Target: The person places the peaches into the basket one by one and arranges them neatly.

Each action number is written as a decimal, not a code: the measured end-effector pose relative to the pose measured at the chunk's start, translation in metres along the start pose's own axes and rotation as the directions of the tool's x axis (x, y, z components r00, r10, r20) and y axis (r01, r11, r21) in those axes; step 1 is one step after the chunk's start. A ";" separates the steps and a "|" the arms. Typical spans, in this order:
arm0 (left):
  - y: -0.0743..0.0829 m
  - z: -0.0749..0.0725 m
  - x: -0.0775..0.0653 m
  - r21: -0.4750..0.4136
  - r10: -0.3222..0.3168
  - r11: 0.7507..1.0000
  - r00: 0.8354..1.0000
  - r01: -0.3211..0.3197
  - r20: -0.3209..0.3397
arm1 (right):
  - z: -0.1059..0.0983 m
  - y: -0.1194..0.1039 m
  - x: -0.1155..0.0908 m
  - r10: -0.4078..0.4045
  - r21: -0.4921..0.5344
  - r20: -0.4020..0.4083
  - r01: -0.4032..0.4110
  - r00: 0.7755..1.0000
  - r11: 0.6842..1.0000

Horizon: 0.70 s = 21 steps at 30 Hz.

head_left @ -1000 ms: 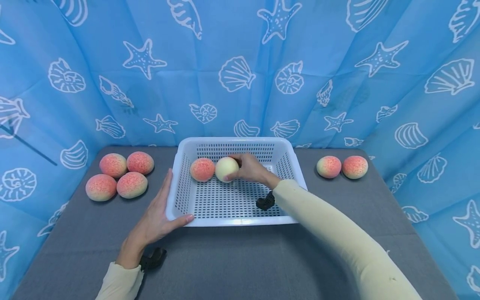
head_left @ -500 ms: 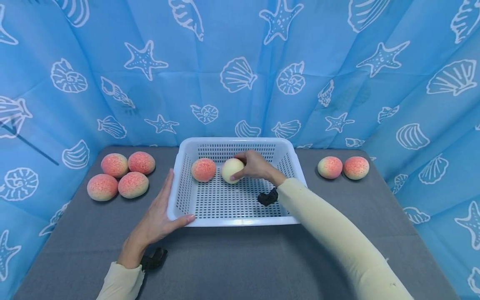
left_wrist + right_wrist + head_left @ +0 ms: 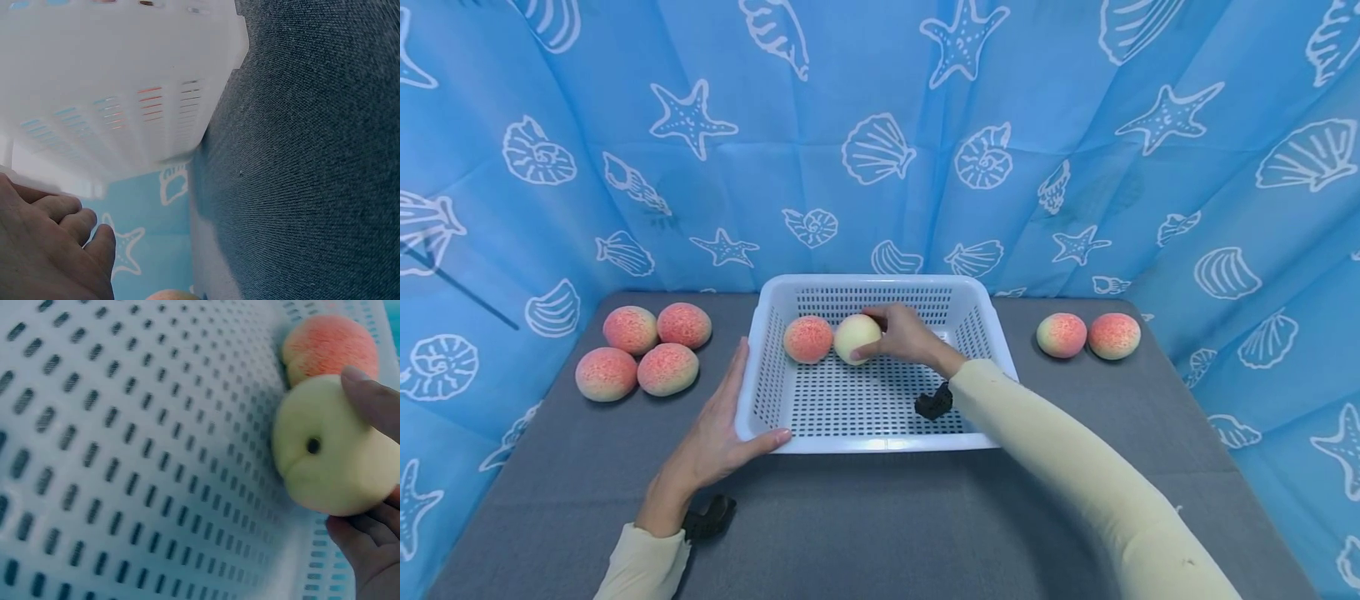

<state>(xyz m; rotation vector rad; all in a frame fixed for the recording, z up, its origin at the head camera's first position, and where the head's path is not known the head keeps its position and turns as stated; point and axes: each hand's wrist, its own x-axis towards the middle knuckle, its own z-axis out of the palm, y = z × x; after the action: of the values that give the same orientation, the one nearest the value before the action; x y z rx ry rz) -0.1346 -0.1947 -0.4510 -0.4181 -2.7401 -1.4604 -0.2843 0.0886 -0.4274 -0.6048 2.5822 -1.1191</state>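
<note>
While the white basket (image 3: 850,445) stood squarely ahead, the left hand (image 3: 711,442), fingers nearly straight, rested against its eight-o'clock corner; the right hand (image 3: 906,335), thumb and fingers curled, held the pale peach (image 3: 852,336) inside, just shifted toward nine o'clock, near the red peach (image 3: 808,339), its placing seemingly unsettled.

My right grip (image 3: 907,335) holds a pale peach (image 3: 852,335) inside the white perforated basket (image 3: 887,445), which my left grip (image 3: 713,440) touches.
</note>
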 end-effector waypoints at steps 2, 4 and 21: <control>0.001 0.000 0.000 -0.002 0.002 1.000 1.000 -0.002 0.000 | -0.003 -0.001 -0.001 0.011 0.008 0.023 -0.011 1.000 1.000; 0.001 0.000 0.000 0.001 0.007 1.000 1.000 -0.007 -0.003 | -0.006 -0.001 -0.002 0.015 0.014 0.040 -0.016 0.999 1.000; 0.000 0.000 0.000 0.007 -0.001 1.000 1.000 0.001 0.000 | -0.010 -0.002 -0.004 0.025 0.068 0.035 -0.028 0.999 0.997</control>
<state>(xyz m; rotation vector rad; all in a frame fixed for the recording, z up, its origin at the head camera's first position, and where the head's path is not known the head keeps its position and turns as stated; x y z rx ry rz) -0.1341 -0.1950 -0.4505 -0.4176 -2.7451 -1.4505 -0.2844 0.0956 -0.4186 -0.5674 2.5050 -1.1732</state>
